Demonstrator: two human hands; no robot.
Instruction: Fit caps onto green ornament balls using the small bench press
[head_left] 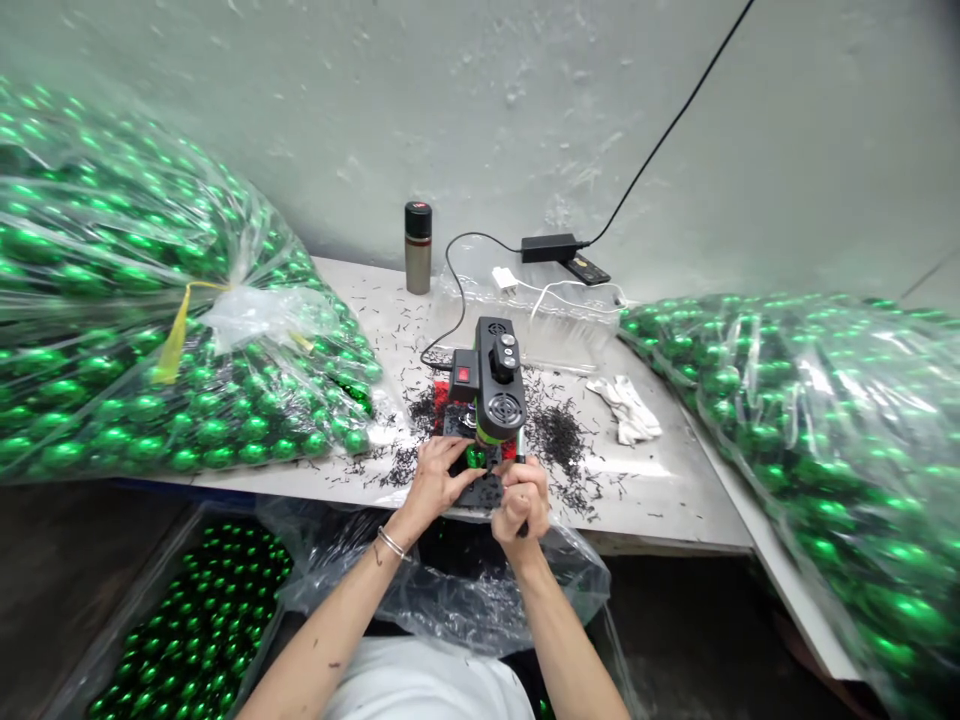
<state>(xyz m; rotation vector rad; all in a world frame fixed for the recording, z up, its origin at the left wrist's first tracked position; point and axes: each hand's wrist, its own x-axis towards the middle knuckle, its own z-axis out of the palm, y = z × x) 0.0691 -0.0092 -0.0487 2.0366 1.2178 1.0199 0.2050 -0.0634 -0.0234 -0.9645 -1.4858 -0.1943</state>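
Observation:
A small black machine [495, 375] with round vents and a red switch stands on the table in front of me. Under its head is a shiny green ball [475, 456], and my left hand [435, 478] holds it between thumb and fingers. My right hand [523, 500], at the machine's right side, is closed round a slim black-handled rod [520, 443]. Its upper part rises past my fingers; whether it is fixed to the machine I cannot tell. Short black slivers [559, 437] lie heaped on both sides of the base, with red parts behind it.
Large clear bags of green balls stand left [150, 400] and right [840, 440]. Behind the machine are a tumbler [418, 250], a power adapter [551, 247] with cables, and a clear plastic tray [577, 345]. White gloves [630, 410] lie right. An open bag of balls [202, 620] sits below.

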